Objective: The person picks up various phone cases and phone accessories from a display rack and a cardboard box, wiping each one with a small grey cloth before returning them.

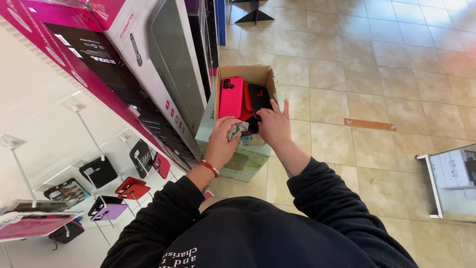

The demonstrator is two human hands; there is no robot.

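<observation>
We see a cardboard box [258,74] w/ a pink phone case [231,97] and a black phone case [260,98] inside. Our left hand [221,140] bunches a grey cloth [236,131] at the box's near edge; right hand [274,125], fingers loosely spread, touches the black case.

We take the open brown cardboard box [244,75] as landmark. In it stand a pink plastic phone case [231,97] at left and a black plastic phone case [259,99] at right. The box sits on a pale green carton [246,160]. Left of the box lean large flat white cartons [171,74]. At the box's near edge, our left hand [221,143] holds a crumpled grey cloth [236,131]; our right hand [274,125] touches the black case.
</observation>
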